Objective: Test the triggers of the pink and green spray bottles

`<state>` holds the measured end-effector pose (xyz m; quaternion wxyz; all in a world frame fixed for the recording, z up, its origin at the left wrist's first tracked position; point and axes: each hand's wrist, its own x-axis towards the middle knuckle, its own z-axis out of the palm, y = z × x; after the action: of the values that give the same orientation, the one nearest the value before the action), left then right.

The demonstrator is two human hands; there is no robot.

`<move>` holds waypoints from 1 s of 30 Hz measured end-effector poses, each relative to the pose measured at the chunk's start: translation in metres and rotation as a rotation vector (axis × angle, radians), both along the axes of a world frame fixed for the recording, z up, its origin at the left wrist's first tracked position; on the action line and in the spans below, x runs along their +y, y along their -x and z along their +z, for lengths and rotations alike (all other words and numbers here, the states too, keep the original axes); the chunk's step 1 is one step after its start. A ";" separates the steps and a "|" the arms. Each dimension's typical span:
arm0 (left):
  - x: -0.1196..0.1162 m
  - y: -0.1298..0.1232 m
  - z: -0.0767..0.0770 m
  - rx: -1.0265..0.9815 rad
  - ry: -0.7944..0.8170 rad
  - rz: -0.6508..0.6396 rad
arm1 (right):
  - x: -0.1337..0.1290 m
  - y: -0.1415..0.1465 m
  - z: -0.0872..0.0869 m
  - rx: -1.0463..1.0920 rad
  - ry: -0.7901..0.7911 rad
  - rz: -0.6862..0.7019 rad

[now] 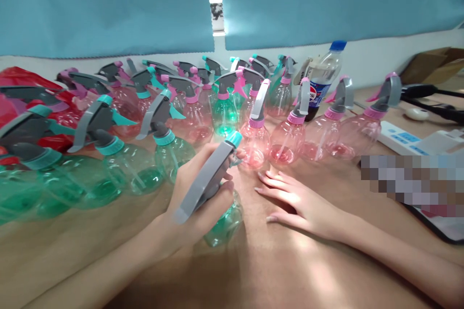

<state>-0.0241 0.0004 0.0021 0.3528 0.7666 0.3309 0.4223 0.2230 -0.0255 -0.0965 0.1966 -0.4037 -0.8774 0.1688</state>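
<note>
My left hand [197, 193] is wrapped round the neck of a green spray bottle [225, 224] with a grey trigger head and a teal nozzle. Its clear green body shows below my fingers, close to or on the table; the trigger is mostly hidden. Flat on the wood to the right lies my right hand [302, 200], fingers spread, holding nothing. Just beyond its fingertips stands a pink spray bottle [254, 142], one of several in a row. A row of green spray bottles [145, 176] stands to the left of my left hand.
More pink and green spray bottles crowd the back, near a cola bottle [322, 79] with a blue cap. Red plastic [21, 79] lies at far left. A white device [409, 140], dark cables [431, 94] and a partly blurred-out flat object [416, 193] occupy the right side.
</note>
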 end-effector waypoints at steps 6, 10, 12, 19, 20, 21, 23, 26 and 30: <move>0.000 0.002 0.000 0.022 0.047 -0.006 | 0.000 0.001 0.000 -0.024 -0.005 0.005; -0.002 0.000 0.003 -0.004 0.043 -0.023 | 0.000 0.001 0.002 -0.055 -0.005 0.009; -0.005 -0.001 0.006 -0.008 0.053 -0.012 | 0.000 0.001 0.003 -0.048 -0.005 0.012; -0.007 -0.005 0.012 0.043 0.067 0.050 | 0.000 0.000 0.002 -0.064 -0.003 0.011; -0.006 -0.004 0.011 0.043 0.063 0.041 | 0.000 0.000 0.002 -0.070 -0.004 0.011; -0.005 -0.003 0.009 0.031 0.054 0.016 | 0.000 0.000 0.001 -0.072 -0.006 0.012; -0.003 -0.001 0.007 0.017 0.045 -0.017 | 0.000 0.000 0.001 -0.064 -0.010 0.013; -0.003 -0.001 0.007 0.047 0.038 0.023 | 0.000 0.001 0.002 -0.042 -0.011 0.015; -0.006 -0.002 0.009 0.049 0.088 0.024 | 0.000 0.001 0.002 -0.066 -0.002 0.018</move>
<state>-0.0219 -0.0057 0.0107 0.3728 0.7563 0.3669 0.3929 0.2225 -0.0252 -0.0941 0.1663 -0.4011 -0.8872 0.1561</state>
